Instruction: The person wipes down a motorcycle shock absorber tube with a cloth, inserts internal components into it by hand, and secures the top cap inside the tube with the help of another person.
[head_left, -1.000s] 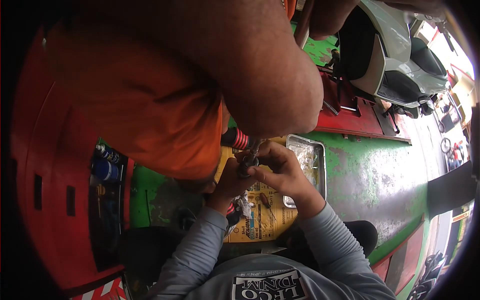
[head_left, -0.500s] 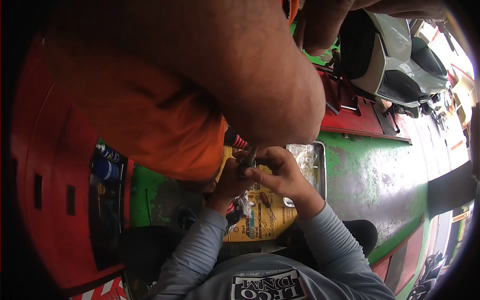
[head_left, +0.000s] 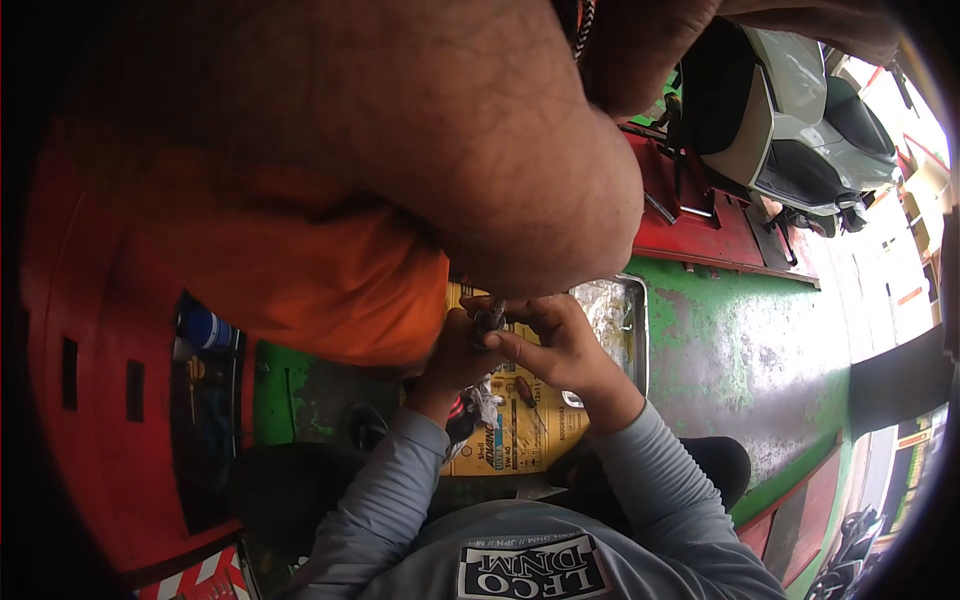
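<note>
A dark metal part (head_left: 489, 320) with a shiny rod-like end stands between my two hands. My left hand (head_left: 457, 352) is wrapped around its left side. From the right, my right hand (head_left: 550, 345) pinches the same part with thumb and fingers. Another person's bent arm (head_left: 540, 200) hangs just above and hides the part's upper end. Below my hands are a yellow cardboard sheet (head_left: 520, 440), a crumpled white rag (head_left: 484, 403) and a screwdriver (head_left: 526, 392) lying on the cardboard.
A metal tray (head_left: 643, 340) lies right of the cardboard. The other person's orange clothing (head_left: 340, 290) fills the upper left. A red lift platform (head_left: 700, 235) and a light scooter (head_left: 800, 150) stand at upper right. At left, a red cabinet (head_left: 100, 400) holds a blue can (head_left: 205, 327).
The other person's arm has come lower and closer, covering more of the tray. My hands keep their hold on the metal part, with only slight shifts.
</note>
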